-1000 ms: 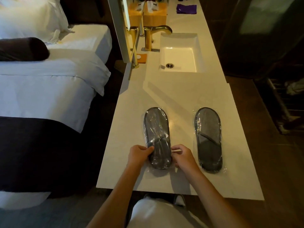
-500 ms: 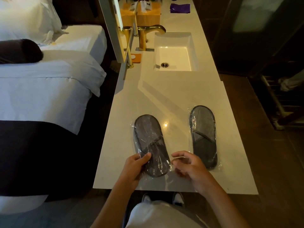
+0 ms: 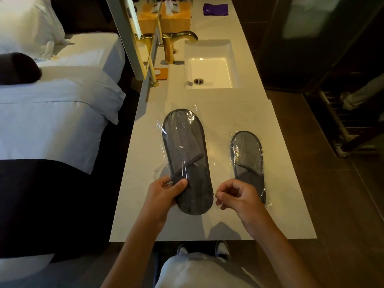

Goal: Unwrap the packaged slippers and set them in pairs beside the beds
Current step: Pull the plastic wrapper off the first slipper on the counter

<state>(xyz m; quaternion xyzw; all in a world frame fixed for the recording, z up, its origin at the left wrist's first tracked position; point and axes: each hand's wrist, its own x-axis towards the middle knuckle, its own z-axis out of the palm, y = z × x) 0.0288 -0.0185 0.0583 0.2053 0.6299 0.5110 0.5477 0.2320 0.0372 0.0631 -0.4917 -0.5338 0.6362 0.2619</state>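
A grey slipper pack in clear plastic is raised off the pale counter, toe end pointing away from me. My left hand grips its near left side, thumb on top. My right hand is at the pack's near right edge, fingertips pinched together on the loose plastic there. A second wrapped grey slipper pack lies flat on the counter to the right, its near end hidden behind my right hand.
A white sink with a gold faucet sits farther along the counter, with wooden boxes and a purple cloth beyond. A white bed with a dark runner is to the left. Dark floor lies to the right.
The left pack has come up off the counter toward me in my left hand. My right hand has shifted from its side to pinch the plastic at the near right edge.
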